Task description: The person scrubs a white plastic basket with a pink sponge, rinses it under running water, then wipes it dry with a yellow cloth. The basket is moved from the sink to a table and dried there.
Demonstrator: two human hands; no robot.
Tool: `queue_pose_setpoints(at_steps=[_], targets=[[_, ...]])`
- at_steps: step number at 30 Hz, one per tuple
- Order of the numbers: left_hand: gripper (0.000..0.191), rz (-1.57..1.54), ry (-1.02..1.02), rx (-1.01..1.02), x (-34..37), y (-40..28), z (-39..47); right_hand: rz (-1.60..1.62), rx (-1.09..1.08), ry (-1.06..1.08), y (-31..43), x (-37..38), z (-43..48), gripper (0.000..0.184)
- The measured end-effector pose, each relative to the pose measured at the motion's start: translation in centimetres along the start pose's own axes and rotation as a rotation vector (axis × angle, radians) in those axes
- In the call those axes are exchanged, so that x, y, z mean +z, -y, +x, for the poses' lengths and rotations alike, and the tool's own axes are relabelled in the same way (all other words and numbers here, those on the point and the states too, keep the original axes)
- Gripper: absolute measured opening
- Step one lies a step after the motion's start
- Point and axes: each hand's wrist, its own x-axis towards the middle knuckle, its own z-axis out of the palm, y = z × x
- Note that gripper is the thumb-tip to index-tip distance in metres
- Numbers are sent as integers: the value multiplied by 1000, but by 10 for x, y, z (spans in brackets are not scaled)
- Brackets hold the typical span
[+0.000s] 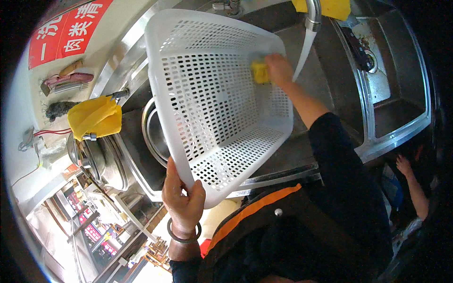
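Observation:
A large white perforated plastic basket (pixel 221 102) is tilted over the stainless-steel sink (pixel 322 81), its open side towards me. My left hand (pixel 184 198) grips its rim at the near left corner, thumb on one side and fingers on the other. Inside the basket, my right hand (pixel 281 70) holds a yellow cloth or sponge (pixel 261 71) against the inner surface near the far right end; both are blurred. Water runs from the metal faucet (pixel 313 17) just right of the basket. Behind the basket's left rim, a round metal bowl (pixel 150 132) is partly hidden.
Another sink basin (pixel 400 102) lies to the right, with a dark cloth-like item (pixel 355 49) by its drain. A yellow cloth (pixel 95 116) hangs over a tap at left. Brushes (pixel 69 78) hang on the wall. Another person's arm (pixel 412 191) shows at far right.

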Motion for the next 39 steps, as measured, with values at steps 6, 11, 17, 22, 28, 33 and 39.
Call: queue_pose_setpoints(at_steps=[6, 11, 17, 22, 28, 33, 39], targets=[[69, -142, 13, -31, 5, 3, 4, 617, 428, 44, 58, 61, -1, 15], [69, -69, -3, -2, 6, 0, 3, 1411, -167, -111, 195, -23, -33, 9], [70, 35, 16, 21, 5, -3, 3, 1048, -139, -354, 197, -47, 31, 10], [68, -51, -30, 63, 8, 2, 2, 1165, 562, -187, 89, 56, 12, 23], [69, -97, -87, 49, 15, 8, 7, 996, -271, -13, 189, -9, -89, 25], [69, -89, -88, 28, 11, 5, 0, 637, -335, 135, 156, -8, -81, 31], [70, -299, -122, -12, 2, 6, -9, 51, -16, 310, 45, 30, -49, 32]])
